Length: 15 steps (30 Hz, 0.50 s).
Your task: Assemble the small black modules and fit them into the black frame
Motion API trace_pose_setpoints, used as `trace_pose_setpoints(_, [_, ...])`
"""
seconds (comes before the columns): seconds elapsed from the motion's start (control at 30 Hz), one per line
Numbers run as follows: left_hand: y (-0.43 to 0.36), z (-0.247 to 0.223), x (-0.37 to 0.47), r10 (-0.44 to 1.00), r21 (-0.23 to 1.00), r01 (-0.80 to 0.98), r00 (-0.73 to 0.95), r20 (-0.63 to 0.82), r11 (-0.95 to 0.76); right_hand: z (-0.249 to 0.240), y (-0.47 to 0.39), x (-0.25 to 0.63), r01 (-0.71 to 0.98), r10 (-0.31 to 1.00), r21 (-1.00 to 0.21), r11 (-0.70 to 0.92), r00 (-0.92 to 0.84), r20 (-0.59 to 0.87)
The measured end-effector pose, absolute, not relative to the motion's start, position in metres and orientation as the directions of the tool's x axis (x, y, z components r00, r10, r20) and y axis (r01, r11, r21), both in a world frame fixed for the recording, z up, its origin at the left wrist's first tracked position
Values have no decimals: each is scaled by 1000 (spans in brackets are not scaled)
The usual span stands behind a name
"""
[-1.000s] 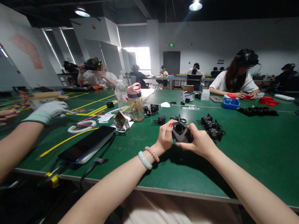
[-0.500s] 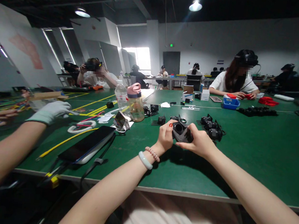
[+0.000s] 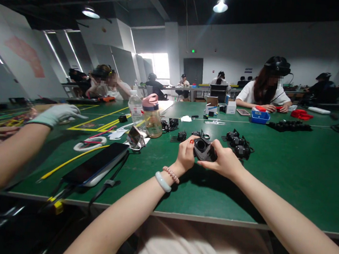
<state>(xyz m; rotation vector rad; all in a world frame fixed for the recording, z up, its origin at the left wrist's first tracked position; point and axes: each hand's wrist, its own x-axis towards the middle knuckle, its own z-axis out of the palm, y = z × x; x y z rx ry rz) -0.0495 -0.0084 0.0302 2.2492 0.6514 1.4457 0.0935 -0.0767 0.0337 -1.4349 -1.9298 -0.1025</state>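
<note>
A dark grey-black part [image 3: 205, 149] with a round opening is held between both hands above the green table [image 3: 165, 174]. My left hand [image 3: 186, 152] wraps its fingers round the left side of the part. On the right side, my right hand [image 3: 224, 159] grips it with thumb and fingers. Just behind the hands, small black assemblies [image 3: 240, 143] sit in a group to the right. Another black piece [image 3: 182, 135] lies to the left, beyond my left hand. The fingertips behind the part are hidden.
A tinted bottle with a pink lid [image 3: 152, 119] stands beside a clear bottle [image 3: 135, 107]. A black phone-like device [image 3: 96, 164] lies left. A co-worker's gloved hand [image 3: 56, 115] reaches in at the left. Across the table, a person sits near a blue bin [image 3: 260, 117].
The view has shifted slightly, and the co-worker's gloved hand at the left has moved a little. Both my hands still hold the dark part.
</note>
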Motion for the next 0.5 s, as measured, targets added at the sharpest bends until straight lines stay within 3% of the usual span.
trace_pose_setpoints(0.5, [-4, 27, -50, 580, 548, 195, 351, 735, -813, 32, -75, 93, 872, 799, -321, 369, -121, 589])
